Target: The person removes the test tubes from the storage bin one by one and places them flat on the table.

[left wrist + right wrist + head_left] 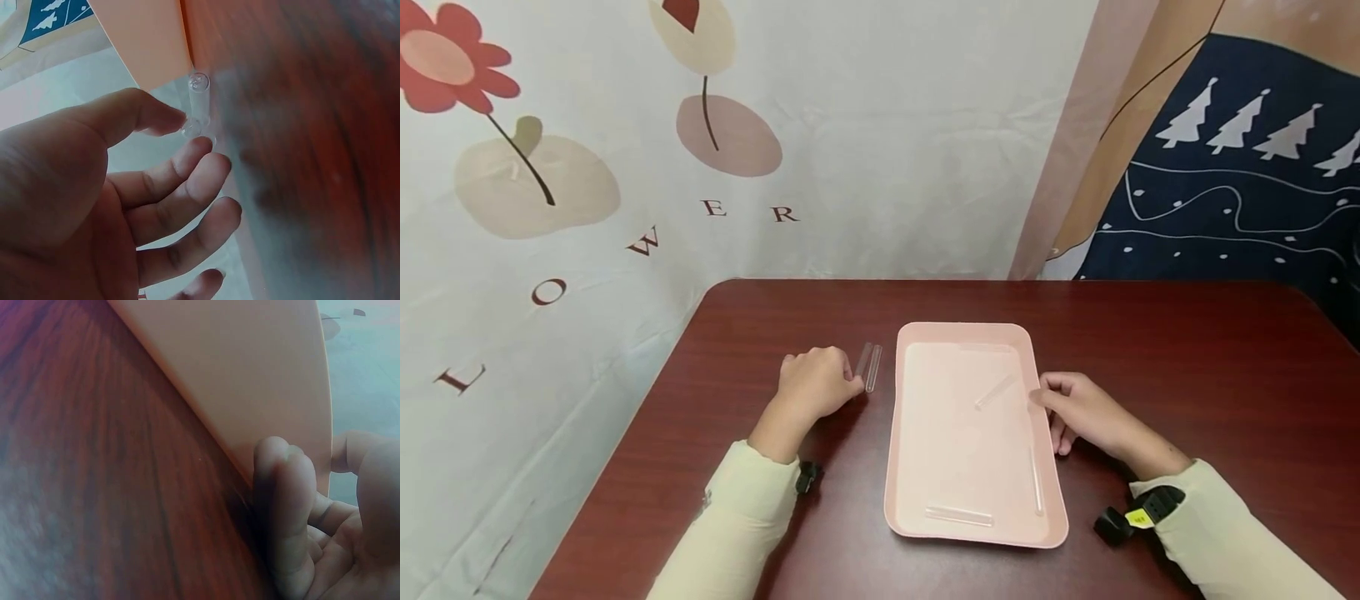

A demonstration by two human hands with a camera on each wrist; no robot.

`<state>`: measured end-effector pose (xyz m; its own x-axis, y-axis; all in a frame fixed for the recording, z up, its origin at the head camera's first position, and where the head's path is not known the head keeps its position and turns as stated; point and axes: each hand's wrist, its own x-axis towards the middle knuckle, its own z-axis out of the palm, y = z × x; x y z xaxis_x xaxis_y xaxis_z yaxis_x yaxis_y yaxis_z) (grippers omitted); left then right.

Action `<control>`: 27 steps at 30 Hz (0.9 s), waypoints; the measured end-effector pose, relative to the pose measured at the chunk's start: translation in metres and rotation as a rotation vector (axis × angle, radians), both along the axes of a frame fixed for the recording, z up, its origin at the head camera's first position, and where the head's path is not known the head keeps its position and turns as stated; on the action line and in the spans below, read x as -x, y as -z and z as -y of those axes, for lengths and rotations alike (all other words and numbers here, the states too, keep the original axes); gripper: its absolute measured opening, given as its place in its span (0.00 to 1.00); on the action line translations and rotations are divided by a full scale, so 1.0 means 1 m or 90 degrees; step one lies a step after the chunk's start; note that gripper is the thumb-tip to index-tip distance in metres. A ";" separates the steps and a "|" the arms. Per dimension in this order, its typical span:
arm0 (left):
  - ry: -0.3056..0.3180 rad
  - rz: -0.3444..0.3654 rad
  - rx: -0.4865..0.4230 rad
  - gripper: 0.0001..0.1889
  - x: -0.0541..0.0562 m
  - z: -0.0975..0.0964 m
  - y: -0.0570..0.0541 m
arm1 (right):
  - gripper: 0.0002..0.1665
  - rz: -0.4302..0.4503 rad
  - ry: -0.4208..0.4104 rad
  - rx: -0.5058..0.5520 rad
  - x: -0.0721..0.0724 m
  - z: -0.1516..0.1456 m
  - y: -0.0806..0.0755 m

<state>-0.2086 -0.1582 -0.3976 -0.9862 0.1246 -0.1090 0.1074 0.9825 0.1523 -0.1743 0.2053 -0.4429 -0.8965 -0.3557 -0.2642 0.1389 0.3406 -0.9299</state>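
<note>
Two clear tubes lie side by side on the table, left of a pale pink tray (970,450). My left hand (820,382) pinches the near end of the left tube (864,358) between thumb and index finger; its other fingers are loosely bent in the left wrist view. Just right of it lies the second clear tube (874,369). On the tray's right side, my right hand (1078,408) grips the rim, thumb over the edge and fingers against the outer wall. Several more clear tubes rest inside the tray, among them a slanted tube (995,392) and a near-edge tube (958,517).
The dark red wooden table (1187,350) extends around the tray. Behind it hangs a pale cloth (887,167) printed with flowers and letters. A dark blue cloth (1240,200) with white trees hangs at the right.
</note>
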 end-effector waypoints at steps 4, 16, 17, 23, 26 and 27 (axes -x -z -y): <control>0.009 0.017 0.004 0.20 0.001 0.001 0.000 | 0.16 -0.002 -0.001 -0.002 0.001 0.001 -0.001; 0.011 0.036 0.000 0.18 0.001 -0.001 0.001 | 0.16 0.008 0.002 -0.004 0.002 0.000 0.002; 0.011 0.037 0.000 0.18 0.001 -0.001 0.002 | 0.16 0.010 0.004 -0.003 0.002 0.000 0.002; 0.012 0.034 0.006 0.20 0.000 -0.001 0.000 | 0.16 0.009 0.004 0.002 0.001 -0.001 0.001; 0.009 0.026 0.009 0.19 -0.001 -0.001 -0.002 | 0.16 0.008 0.006 0.002 0.001 -0.001 0.001; 0.007 0.022 0.008 0.18 -0.001 -0.001 -0.003 | 0.16 0.009 0.006 0.001 0.002 -0.001 0.000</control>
